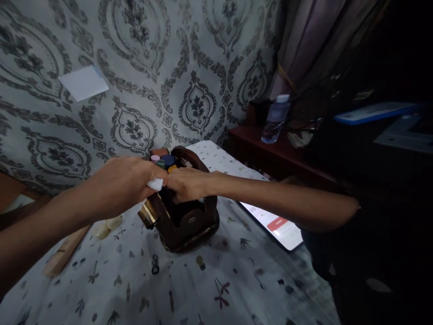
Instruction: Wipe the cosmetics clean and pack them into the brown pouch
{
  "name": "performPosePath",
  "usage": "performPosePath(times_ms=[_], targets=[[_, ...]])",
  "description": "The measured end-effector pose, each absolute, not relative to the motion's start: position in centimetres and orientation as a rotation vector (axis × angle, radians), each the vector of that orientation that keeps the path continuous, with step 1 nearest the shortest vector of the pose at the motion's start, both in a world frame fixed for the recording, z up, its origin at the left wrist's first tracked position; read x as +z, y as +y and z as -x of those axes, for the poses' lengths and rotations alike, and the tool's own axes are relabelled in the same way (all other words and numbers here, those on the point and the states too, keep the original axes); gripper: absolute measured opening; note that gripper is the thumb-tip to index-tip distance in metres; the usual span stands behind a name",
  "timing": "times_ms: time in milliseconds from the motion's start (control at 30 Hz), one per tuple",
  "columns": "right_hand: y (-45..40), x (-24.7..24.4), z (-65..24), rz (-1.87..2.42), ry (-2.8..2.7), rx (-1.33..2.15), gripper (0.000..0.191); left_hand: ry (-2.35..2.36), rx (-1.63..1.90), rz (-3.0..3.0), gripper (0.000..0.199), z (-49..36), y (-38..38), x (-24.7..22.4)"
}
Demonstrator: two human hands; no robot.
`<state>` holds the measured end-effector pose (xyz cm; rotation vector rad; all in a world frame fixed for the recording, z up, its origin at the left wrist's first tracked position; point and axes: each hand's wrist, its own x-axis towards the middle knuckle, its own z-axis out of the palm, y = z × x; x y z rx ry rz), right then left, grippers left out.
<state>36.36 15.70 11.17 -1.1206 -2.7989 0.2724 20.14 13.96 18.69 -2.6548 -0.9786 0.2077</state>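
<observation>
A dark brown zippered bag (189,232) lies unzipped on the patterned bed sheet. My left hand (133,178) is closed at the bag's left rim, with a small white wad (155,183), like tissue or cotton, poking out of it. My right hand (186,184) reaches into the bag's opening, its fingertips hidden, so what they hold cannot be seen. Bottles with a dark blue cap (169,160) and a pink cap (155,158) stand at the bag's far end. Against its left side is a shiny gold cylinder (148,213); whether my left fingers touch it is unclear.
A tablet with a lit screen (279,225) lies right of the bag. To the left are a pinkish-brown tube (64,255) and pale round items (106,228). A water bottle (275,119) stands on a dark red table (250,135). Patterned wall (203,58) rises behind.
</observation>
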Motion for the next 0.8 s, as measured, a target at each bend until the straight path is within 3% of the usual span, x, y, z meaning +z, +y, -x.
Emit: performPosePath(times_ms=[333,600,800], targets=[[14.6,12.4,-36.7,1.17,-2.775,0.337,0.01,-1.186,0.146,2.456,0.023,-19.8,13.9,17.9],[13.2,15.2,-37.6,1.385,-2.512,0.37,0.01,-1.255,0.06,2.501,0.022,-19.3,13.6,17.7],[13.4,14.3,-38.2,1.322,-2.343,0.49,0.015,-1.386,-0.377,2.607,0.032,-16.6,12.3,17.8]])
